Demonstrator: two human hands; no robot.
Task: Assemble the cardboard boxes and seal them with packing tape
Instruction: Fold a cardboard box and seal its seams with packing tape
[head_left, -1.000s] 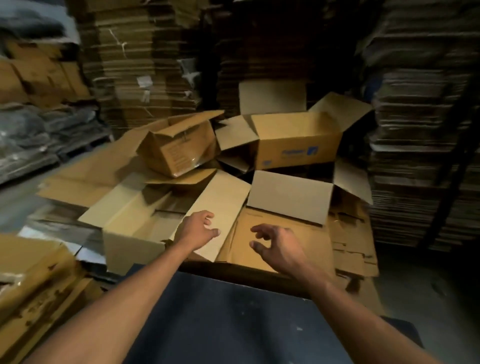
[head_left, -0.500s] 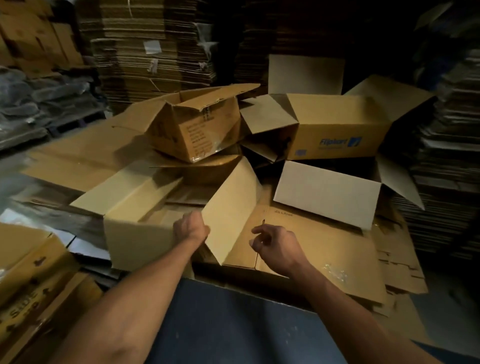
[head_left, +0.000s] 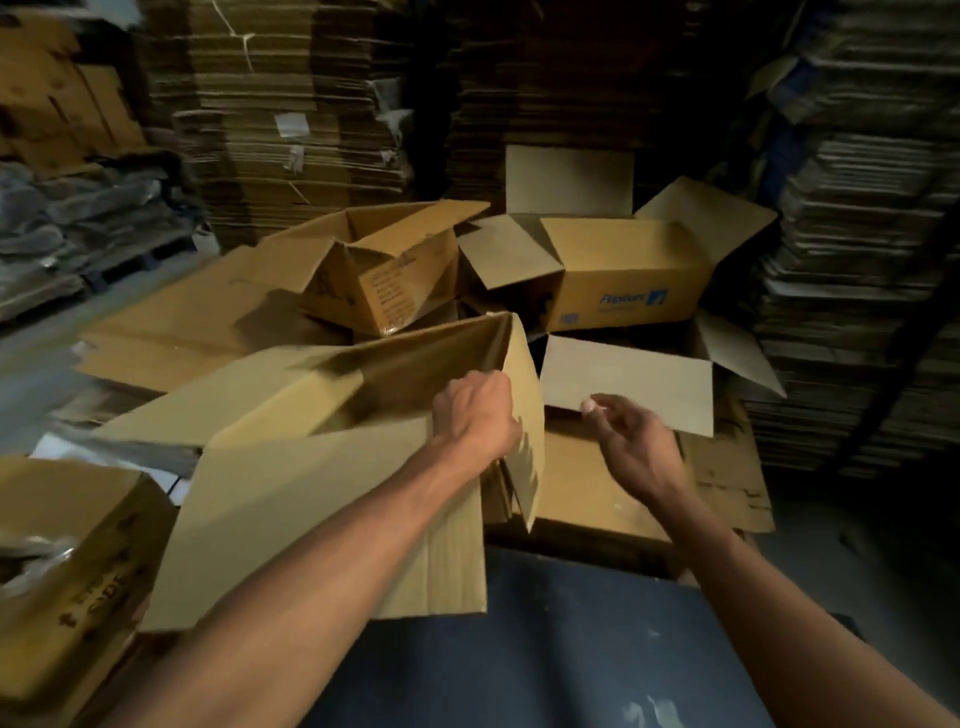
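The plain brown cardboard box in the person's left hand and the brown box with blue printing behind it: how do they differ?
The plain brown cardboard box is gripped at its edge by the left hand; the brown box with blue printing lies untouched farther back. The plain one shows no printing here; the other carries a blue logo. The plain one looks blurred; the printed one looks sharp. Both have open flaps.

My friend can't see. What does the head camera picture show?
A person's left hand grips the edge of a half-opened cardboard box above a dark table. The right hand hovers beside it, holding nothing. Behind lie open boxes and tall stacks of flat cardboard.
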